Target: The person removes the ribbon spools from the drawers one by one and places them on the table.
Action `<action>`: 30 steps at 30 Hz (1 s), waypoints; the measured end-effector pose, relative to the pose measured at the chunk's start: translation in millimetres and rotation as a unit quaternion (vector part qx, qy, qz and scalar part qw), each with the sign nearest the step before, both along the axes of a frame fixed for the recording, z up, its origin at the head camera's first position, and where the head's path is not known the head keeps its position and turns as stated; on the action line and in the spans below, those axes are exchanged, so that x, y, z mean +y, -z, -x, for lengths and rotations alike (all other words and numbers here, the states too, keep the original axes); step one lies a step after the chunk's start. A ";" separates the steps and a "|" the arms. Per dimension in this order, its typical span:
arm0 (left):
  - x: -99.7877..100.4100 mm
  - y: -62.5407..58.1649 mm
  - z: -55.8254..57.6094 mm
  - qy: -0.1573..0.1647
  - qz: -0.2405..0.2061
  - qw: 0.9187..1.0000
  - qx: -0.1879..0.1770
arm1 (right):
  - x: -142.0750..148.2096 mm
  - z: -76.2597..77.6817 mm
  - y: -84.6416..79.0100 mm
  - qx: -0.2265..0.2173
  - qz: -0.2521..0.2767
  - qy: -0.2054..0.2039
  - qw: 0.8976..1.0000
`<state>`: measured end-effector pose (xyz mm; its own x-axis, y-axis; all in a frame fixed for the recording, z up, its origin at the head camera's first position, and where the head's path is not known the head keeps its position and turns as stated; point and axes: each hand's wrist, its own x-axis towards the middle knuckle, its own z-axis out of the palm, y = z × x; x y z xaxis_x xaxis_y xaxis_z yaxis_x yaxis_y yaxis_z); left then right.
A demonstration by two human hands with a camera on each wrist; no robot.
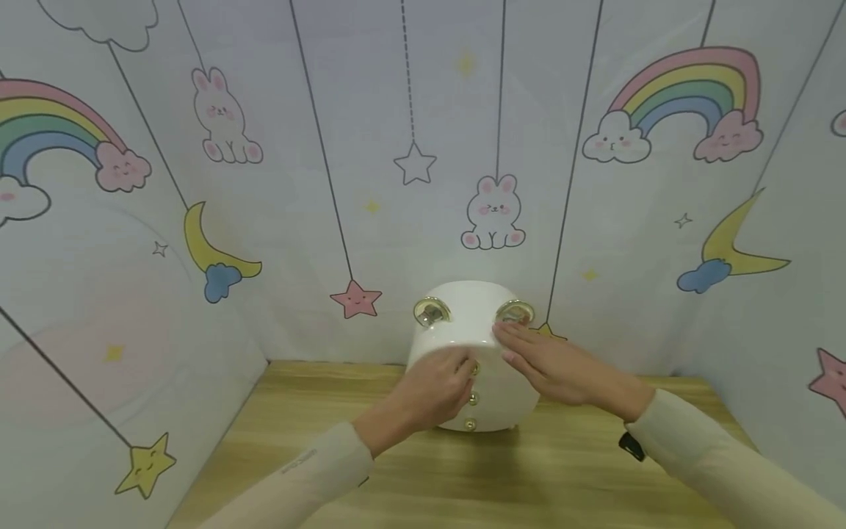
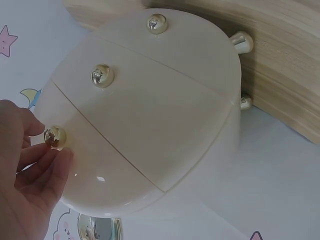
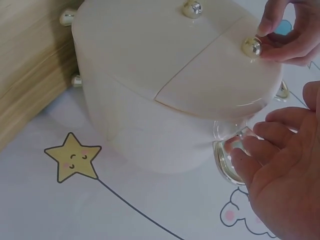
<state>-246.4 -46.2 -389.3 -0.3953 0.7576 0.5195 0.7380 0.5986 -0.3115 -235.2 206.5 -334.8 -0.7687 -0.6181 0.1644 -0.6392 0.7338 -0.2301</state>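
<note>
White cabinet (image 1: 499, 393) stands on the table (image 1: 463, 477); left hand (image 1: 432, 386) pinches its top knob (image 2: 55, 136); right hand (image 1: 558, 364), fingers extended, is beside its right gold ear (image 1: 515, 310); glossy shell looks stiff, probably slippery; knobs should grip best.

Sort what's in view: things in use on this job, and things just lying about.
In use:
- white box with drawers
- its top gold knob, pinched by the left hand
- right hand, by a gold ear-shaped fitting

Just around:
- wooden surface underneath
- printed backdrop
</note>
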 end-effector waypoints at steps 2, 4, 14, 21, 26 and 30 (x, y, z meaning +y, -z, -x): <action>1.2 0.8 1.0 0.002 -0.009 1.000 0.015 | -0.4 1.4 -0.3 -0.001 0.002 0.000 1.000; 3.3 1.3 1.6 0.006 -0.018 0.999 0.034 | 0.2 2.5 -0.3 -0.002 0.002 0.000 1.000; 13.0 6.1 1.5 -0.007 -0.017 0.996 0.091 | 5.1 6.0 2.3 -0.012 -0.002 -0.002 1.000; 14.2 12.2 0.5 -0.016 -0.002 0.991 0.130 | 4.5 7.2 2.9 -0.004 -0.005 -0.007 1.000; 15.3 17.9 0.0 -0.041 0.022 0.983 0.180 | 4.1 8.3 3.9 0.005 -0.007 -0.007 1.000; 17.3 21.8 -0.5 -0.051 0.031 0.973 0.223 | 3.5 8.4 4.6 0.011 -0.011 -0.009 1.000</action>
<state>-245.9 -28.8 -411.0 -0.2155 0.7619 0.6108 0.4599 0.6310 -0.6248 -243.6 210.0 -339.4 -0.7541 -0.6350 0.1677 -0.6567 0.7275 -0.1988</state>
